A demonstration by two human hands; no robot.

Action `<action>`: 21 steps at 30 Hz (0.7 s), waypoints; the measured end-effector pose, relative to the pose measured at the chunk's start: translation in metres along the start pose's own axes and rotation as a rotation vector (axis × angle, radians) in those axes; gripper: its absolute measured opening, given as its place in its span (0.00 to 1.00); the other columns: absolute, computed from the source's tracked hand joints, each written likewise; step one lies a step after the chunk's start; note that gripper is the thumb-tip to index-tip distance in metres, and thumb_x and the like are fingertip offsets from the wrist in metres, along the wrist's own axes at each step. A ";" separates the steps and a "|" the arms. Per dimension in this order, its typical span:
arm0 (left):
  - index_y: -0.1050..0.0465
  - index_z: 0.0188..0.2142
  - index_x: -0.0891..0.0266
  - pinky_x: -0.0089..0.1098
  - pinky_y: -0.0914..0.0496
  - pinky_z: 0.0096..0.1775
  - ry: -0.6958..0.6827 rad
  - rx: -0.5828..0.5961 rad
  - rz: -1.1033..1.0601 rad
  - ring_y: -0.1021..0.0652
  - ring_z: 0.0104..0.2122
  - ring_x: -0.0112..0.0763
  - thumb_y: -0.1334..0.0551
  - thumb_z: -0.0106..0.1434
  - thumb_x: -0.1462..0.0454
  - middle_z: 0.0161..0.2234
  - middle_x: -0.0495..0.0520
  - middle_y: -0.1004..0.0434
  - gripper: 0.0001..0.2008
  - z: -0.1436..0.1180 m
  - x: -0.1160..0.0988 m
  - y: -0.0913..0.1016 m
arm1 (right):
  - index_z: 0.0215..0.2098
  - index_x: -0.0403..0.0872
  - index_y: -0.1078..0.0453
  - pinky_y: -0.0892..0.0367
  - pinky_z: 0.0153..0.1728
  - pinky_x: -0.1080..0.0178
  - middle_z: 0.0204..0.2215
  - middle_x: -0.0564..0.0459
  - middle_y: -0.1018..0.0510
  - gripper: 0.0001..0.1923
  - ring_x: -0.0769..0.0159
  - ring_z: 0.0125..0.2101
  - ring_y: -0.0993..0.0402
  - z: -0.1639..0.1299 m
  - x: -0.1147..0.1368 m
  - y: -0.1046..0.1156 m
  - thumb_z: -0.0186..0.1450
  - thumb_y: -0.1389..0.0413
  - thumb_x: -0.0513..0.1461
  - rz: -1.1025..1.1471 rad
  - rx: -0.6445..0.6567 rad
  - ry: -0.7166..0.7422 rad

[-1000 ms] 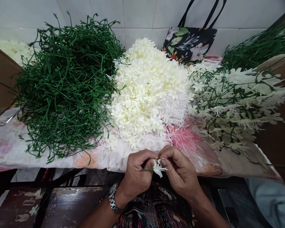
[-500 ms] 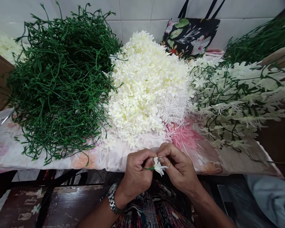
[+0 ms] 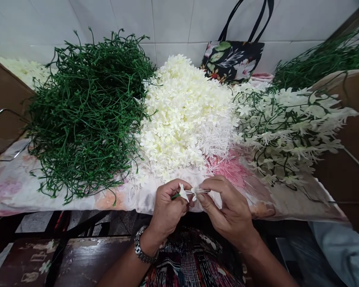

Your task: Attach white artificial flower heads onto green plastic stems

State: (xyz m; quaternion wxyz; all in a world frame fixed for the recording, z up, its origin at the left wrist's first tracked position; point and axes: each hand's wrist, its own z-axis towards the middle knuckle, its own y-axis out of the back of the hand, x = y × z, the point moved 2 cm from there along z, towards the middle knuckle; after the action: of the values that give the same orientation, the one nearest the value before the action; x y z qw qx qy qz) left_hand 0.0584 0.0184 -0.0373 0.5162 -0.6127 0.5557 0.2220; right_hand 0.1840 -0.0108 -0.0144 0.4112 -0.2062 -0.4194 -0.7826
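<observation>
In front of my lap, my left hand (image 3: 170, 211) is closed on an artificial flower: a short green stem tip and a white petal piece (image 3: 183, 193) show at its fingertips. Thin white stamen threads (image 3: 204, 191) run from the petals toward my right hand (image 3: 231, 209). The thumb and forefinger of that hand pinch the threads, with a small white piece (image 3: 193, 194) between the two hands. Behind them lie heaps of white petals (image 3: 173, 119), white stamens (image 3: 217, 133) and green plastic stems (image 3: 86, 115).
White flowers on green stems (image 3: 287, 127) are piled at the right beside a cardboard box (image 3: 354, 159). A black floral bag (image 3: 233, 59) leans on the tiled wall (image 3: 173, 24). Another box (image 3: 6, 103) stands at the left. A patterned cloth (image 3: 74, 203) covers the table.
The white petals have shifted left to my left fingertips, and stamen threads now stretch across to my right hand. My hands are slightly farther apart. The camera view has tilted up a little.
</observation>
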 end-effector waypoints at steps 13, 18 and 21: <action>0.32 0.21 0.62 0.23 0.48 0.18 -0.151 -0.030 0.146 0.44 0.16 0.19 0.49 0.39 0.70 0.15 0.42 0.42 0.10 0.002 0.004 0.004 | 0.34 0.46 0.37 0.35 0.28 0.66 0.27 0.52 0.33 0.08 0.68 0.29 0.34 0.008 0.002 -0.001 0.63 0.51 0.28 -0.082 0.097 0.043; 0.33 0.20 0.62 0.24 0.48 0.20 -0.199 -0.069 0.243 0.44 0.18 0.22 0.51 0.38 0.70 0.16 0.43 0.47 0.10 0.002 0.006 0.004 | 0.33 0.45 0.37 0.35 0.27 0.68 0.26 0.53 0.33 0.09 0.69 0.28 0.34 0.009 0.000 -0.004 0.64 0.53 0.27 -0.097 0.098 0.056; 0.34 0.19 0.62 0.24 0.47 0.20 -0.218 -0.078 0.261 0.44 0.19 0.22 0.51 0.38 0.70 0.16 0.43 0.48 0.09 0.003 0.008 0.005 | 0.33 0.45 0.36 0.34 0.27 0.68 0.26 0.53 0.33 0.09 0.70 0.28 0.34 0.010 -0.001 -0.006 0.64 0.53 0.27 -0.084 0.102 0.064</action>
State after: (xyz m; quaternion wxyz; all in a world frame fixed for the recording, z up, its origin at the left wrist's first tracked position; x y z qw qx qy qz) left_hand 0.0570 0.0179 -0.0467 0.5162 -0.5272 0.5621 0.3736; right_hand 0.1792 0.0001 -0.0125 0.4014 -0.1421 -0.4537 -0.7828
